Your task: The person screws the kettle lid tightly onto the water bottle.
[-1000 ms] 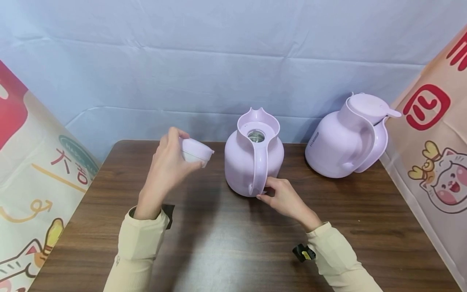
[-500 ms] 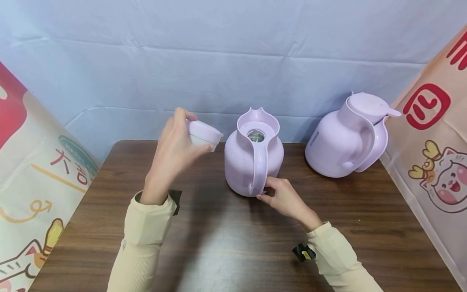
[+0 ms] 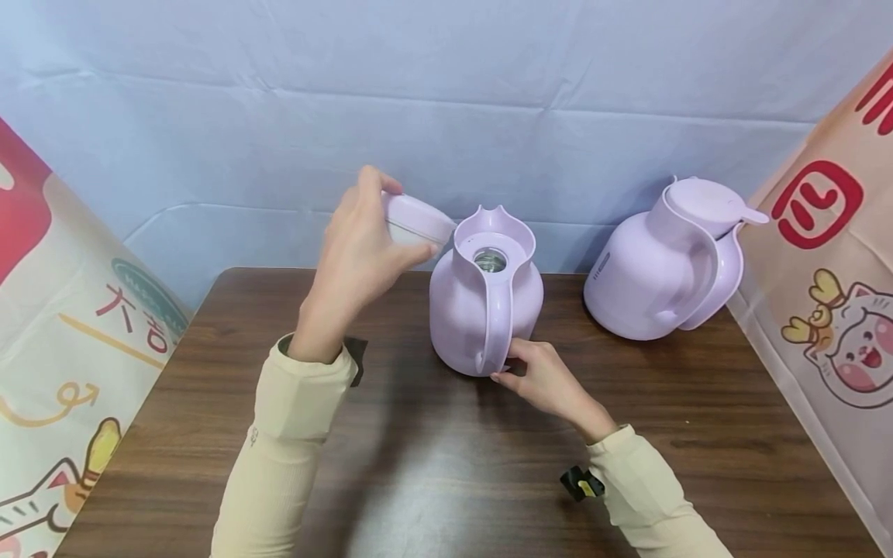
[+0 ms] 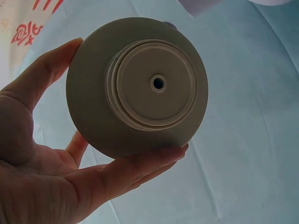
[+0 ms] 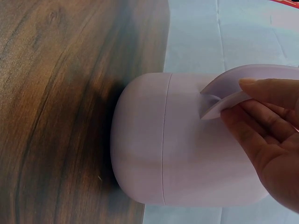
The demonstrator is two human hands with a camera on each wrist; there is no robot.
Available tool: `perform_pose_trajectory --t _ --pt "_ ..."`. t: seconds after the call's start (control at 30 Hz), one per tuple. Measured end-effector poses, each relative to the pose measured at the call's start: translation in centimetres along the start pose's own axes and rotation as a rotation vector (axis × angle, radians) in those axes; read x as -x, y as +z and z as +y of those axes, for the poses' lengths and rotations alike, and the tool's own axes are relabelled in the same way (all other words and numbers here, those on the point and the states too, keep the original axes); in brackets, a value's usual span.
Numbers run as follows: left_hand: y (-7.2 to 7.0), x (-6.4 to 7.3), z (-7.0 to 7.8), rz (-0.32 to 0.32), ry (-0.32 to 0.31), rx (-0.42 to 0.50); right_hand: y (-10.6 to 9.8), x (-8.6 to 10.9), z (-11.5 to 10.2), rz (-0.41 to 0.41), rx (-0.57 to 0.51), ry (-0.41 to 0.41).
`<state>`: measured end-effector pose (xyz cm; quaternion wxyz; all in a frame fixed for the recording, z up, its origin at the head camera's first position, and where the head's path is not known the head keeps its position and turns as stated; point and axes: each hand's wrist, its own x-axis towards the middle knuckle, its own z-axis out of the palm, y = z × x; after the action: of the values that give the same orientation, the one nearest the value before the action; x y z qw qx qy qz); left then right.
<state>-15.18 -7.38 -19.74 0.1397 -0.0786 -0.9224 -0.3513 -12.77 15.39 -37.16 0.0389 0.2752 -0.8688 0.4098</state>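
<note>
A lilac thermos jug [image 3: 453, 310] stands upright on the wooden table, its top uncovered and the round inner mouth showing. My left hand [image 3: 359, 248] holds the jug's round lid [image 3: 417, 219] tilted in the air, just left of the jug's rim. The left wrist view shows that lid's underside [image 4: 135, 88], with a stepped plug and a small centre hole; thumb and fingers span its edge. Low on the jug's handle [image 3: 498, 318], my right hand [image 3: 547, 380] pinches the lower end, which the right wrist view shows between thumb and fingers [image 5: 268, 91].
A second lilac thermos jug [image 3: 638, 271] with its lid on stands at the table's right rear. A pale blue cloth [image 3: 349, 116] hangs behind the table [image 3: 698, 434]. Printed sheets [image 3: 837, 294] stand along both sides.
My left hand has raised the lid and carried it to the right, from beside the jug to close by its rim. The right hand and both jugs have stayed in place.
</note>
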Motion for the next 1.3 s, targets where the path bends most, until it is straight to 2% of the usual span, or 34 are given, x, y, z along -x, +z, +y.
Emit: perform_pose_trajectory --t 0.63,0.9,1.3 --pt "2.6 -2.7 2.8 -0.119 0.027 0.037 0.0 0.0 0.0 0.004 0.011 -0.013" --pt "3.7 -3.3 3.3 -0.162 0.020 0.026 0.0 0.0 0.1 -0.007 -0.002 -0.012" --pt "5.2 -3.8 3.4 -0.176 0.057 0.075 -0.1 0.0 0.2 -0.007 0.005 -0.022"
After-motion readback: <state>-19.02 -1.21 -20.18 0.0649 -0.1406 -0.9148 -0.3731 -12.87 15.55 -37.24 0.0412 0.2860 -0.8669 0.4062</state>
